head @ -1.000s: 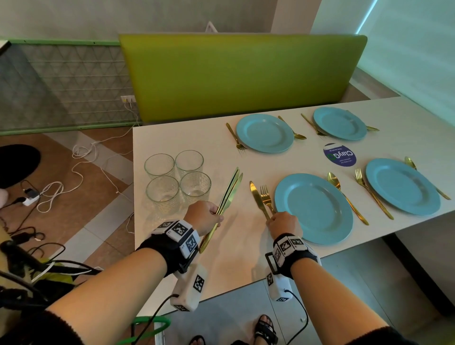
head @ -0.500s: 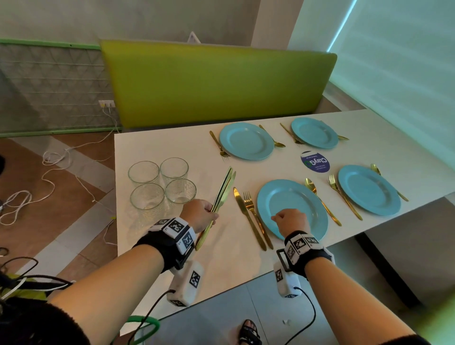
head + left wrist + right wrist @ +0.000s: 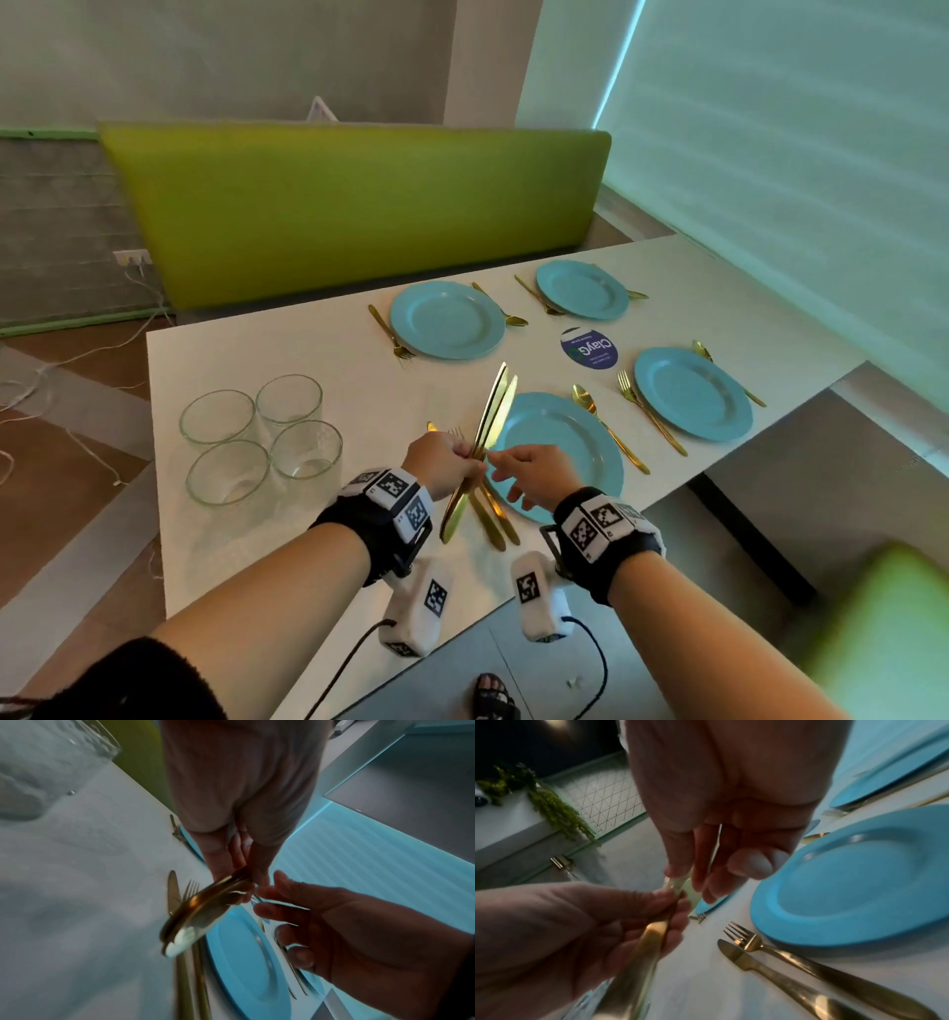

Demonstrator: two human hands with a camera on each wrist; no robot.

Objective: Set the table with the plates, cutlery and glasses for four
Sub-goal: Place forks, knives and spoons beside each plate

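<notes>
Several blue plates lie on the white table (image 3: 287,539); the nearest plate (image 3: 560,447) has a gold fork (image 3: 782,951) and knife (image 3: 770,965) laid on its left and a spoon (image 3: 606,426) on its right. My left hand (image 3: 475,462) grips a bundle of gold knives (image 3: 493,406) by the handles, blades pointing away, above that plate's left rim. My right hand (image 3: 493,457) meets it, thumb and forefinger pinching one blade of the knife bundle (image 3: 685,890). Several empty glasses (image 3: 257,437) stand grouped at the left.
The other plates (image 3: 447,326) (image 3: 583,288) (image 3: 693,393) each have a gold fork and spoon beside them. A round blue sticker (image 3: 589,348) lies between them. A green bench back (image 3: 359,205) runs behind the table; cables trail on the floor at left.
My left hand carried the knife bundle rightward from beside the glasses to over the near plate's left rim. My right hand left the laid knife, passed over the plate and now pinches the bundle.
</notes>
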